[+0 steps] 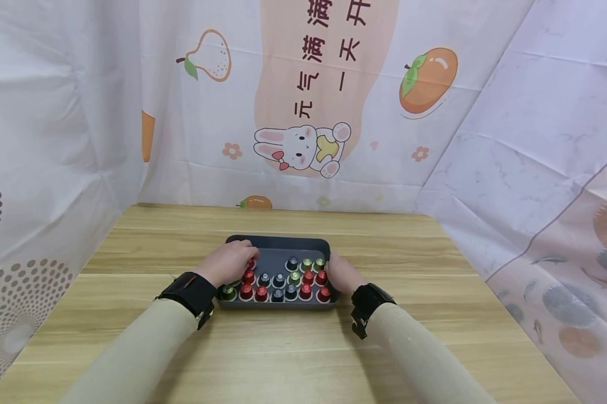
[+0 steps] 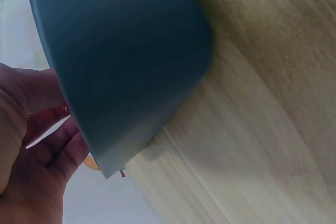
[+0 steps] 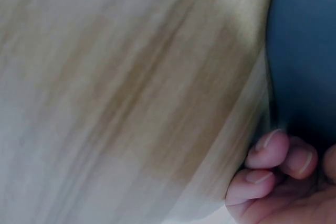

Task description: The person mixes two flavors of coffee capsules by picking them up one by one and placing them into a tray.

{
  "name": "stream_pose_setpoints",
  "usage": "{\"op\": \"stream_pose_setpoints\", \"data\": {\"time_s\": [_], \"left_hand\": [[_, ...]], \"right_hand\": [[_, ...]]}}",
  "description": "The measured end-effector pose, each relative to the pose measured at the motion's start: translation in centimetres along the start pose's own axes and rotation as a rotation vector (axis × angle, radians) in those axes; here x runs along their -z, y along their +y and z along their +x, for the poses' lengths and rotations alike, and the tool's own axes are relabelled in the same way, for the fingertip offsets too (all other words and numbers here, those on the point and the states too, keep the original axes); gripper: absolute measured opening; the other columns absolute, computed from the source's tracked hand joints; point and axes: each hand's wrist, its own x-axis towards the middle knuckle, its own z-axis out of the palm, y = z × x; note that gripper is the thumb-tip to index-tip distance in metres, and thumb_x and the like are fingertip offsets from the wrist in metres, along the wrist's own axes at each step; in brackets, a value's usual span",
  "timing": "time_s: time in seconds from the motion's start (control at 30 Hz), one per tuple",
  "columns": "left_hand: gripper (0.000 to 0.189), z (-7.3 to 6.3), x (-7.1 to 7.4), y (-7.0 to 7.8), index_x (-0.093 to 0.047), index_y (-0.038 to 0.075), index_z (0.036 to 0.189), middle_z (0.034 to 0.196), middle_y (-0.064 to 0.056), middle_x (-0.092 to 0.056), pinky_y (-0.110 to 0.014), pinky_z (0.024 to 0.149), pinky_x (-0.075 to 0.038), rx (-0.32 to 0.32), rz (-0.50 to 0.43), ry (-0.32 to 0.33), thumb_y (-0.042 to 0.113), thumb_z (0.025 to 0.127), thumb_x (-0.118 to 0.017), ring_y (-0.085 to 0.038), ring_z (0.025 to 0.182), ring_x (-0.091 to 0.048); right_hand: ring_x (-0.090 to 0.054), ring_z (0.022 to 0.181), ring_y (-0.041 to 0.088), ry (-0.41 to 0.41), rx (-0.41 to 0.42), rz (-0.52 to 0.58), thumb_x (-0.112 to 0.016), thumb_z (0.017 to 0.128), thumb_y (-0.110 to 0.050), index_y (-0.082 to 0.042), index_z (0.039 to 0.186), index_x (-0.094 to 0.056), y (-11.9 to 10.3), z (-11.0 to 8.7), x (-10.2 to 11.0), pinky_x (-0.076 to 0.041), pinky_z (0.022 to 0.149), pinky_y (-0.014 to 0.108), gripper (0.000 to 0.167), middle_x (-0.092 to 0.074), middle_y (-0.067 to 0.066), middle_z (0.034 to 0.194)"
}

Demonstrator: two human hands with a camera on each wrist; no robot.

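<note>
A dark grey rectangular tray point(image 1: 278, 306) on the table holds several coffee capsules in red, green and dark blue-grey, standing in rough rows. My left hand point(image 1: 231, 262) reaches over the tray's left end, and its fingers pinch a red capsule point(image 1: 252, 263) just inside the wall. In the left wrist view, a bit of red shows between the fingers point(image 2: 63, 156), partly hidden by the tray wall point(image 2: 126, 66). At the right end, my right hand point(image 1: 345, 273) holds the tray's side. The right wrist view has its curled fingers point(image 3: 270, 150) against the outer wall.
The wood-grain table point(image 1: 293, 353) extends around the tray on all sides. Behind it hangs a white printed curtain point(image 1: 202, 129), with more cloth along the left and right. Inside the tray, the bare floor point(image 1: 273, 258) shows toward the back.
</note>
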Motion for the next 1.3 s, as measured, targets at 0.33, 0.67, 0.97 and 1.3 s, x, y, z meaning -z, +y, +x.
{"op": "stream_pose_setpoints", "data": {"time_s": [0.33, 0.67, 0.97, 1.3], "left_hand": [[0.009, -0.3, 0.1, -0.1, -0.076, 0.009, 0.1, 0.092, -0.004, -0.064, -0.04, 0.082, -0.055, -0.047, 0.051, 0.024, 0.007, 0.096, -0.067, -0.022, 0.086, -0.062], [0.008, -0.6, 0.2, -0.3, -0.075, 0.009, 0.097, 0.091, -0.004, -0.063, -0.04, 0.08, -0.054, -0.054, 0.039, 0.043, 0.008, 0.097, -0.067, -0.021, 0.084, -0.06], [0.007, -1.2, 0.9, -0.2, -0.075, 0.007, 0.096, 0.091, -0.003, -0.063, -0.038, 0.079, -0.054, -0.092, 0.037, 0.087, 0.006, 0.096, -0.068, -0.02, 0.083, -0.06], [0.006, -2.4, 1.5, -0.6, -0.075, 0.006, 0.096, 0.089, -0.004, -0.064, -0.034, 0.071, -0.054, -0.129, 0.067, 0.129, 0.005, 0.092, -0.072, -0.018, 0.079, -0.061]], "right_hand": [[-0.068, 0.084, 0.034, -0.003, -0.003, 0.003, -0.043, 0.106, -0.008, 0.01, 0.109, -0.05, 0.0, 0.0, 0.0, -0.057, 0.076, 0.047, 0.019, -0.063, 0.021, 0.085], [-0.069, 0.078, 0.035, 0.034, 0.058, -0.046, -0.045, 0.104, -0.004, 0.012, 0.106, -0.05, -0.1, 0.0, 0.0, -0.057, 0.07, 0.047, 0.017, -0.061, 0.02, 0.078], [-0.068, 0.079, 0.035, 0.04, 0.058, -0.022, -0.045, 0.104, -0.005, 0.011, 0.106, -0.049, 0.0, -0.1, 0.0, -0.056, 0.072, 0.047, 0.016, -0.062, 0.021, 0.079], [-0.067, 0.085, 0.034, 0.0, 0.002, 0.007, -0.042, 0.106, -0.007, 0.012, 0.113, -0.049, -0.1, -0.1, 0.0, -0.056, 0.077, 0.047, 0.022, -0.063, 0.023, 0.088]]}}
